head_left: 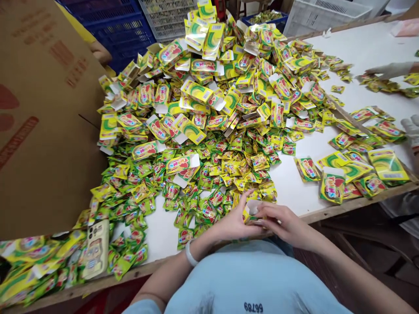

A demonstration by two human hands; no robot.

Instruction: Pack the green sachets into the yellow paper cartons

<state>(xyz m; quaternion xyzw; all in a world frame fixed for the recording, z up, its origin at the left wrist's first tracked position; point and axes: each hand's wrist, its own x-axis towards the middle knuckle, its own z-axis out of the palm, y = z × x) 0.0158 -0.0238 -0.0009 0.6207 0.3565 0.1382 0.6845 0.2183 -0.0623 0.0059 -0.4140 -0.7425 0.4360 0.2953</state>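
Observation:
Close to my body at the table's front edge, my left hand [236, 221] grips a small yellow box [246, 214] with its white flap raised. Fingers of my right hand [278, 220] are pressed together at the box's open end; anything between them is too small to make out. Just beyond the hands lie many small green and yellow packets [209, 211]. Behind these rises a large heap of yellow printed boxes [193, 91], several with open flaps.
A tall cardboard carton [49, 131] stands at left, near a phone [97, 249]. Larger packs [347, 170] lie at right. Other people's gloved hands [391, 70] reach in at far right. Blue crates [118, 35] and a white crate [327, 15] stand behind.

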